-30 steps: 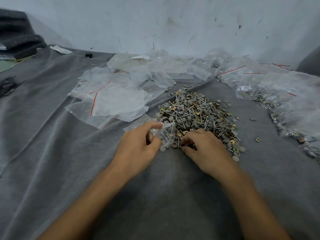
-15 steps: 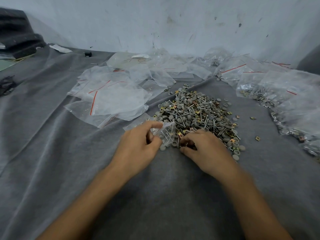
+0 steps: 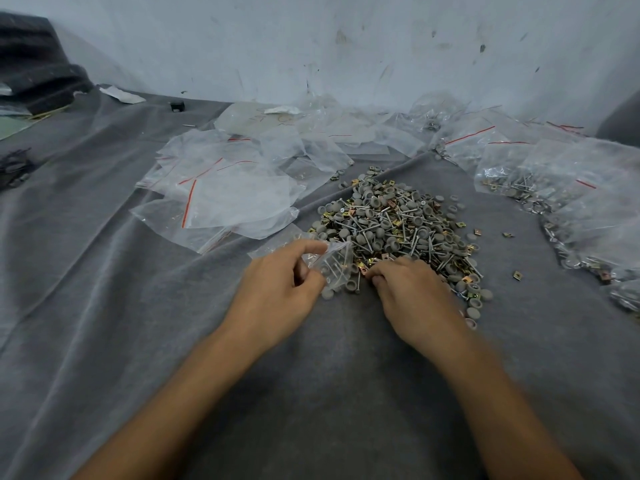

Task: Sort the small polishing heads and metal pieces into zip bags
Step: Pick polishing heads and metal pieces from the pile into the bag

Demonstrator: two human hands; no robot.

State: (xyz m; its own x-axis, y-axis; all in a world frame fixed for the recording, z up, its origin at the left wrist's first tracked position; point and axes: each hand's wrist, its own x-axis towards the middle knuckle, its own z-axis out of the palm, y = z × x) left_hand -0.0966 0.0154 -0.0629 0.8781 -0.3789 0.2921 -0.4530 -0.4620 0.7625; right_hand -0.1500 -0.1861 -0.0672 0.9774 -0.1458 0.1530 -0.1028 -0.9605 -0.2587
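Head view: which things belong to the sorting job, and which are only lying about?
Job: left hand holding a small zip bag; right hand at the pile of parts; empty zip bags; filled bags.
Lying about: folded dark cloth; small black object; white scrap.

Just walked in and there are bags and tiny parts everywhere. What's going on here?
A person is sorting a pile of grey polishing heads and metal pieces on a grey cloth. The left hand pinches a small zip bag with a few pieces inside; the right hand picks at the pile's near edge. Empty bags lie left, filled bags right.
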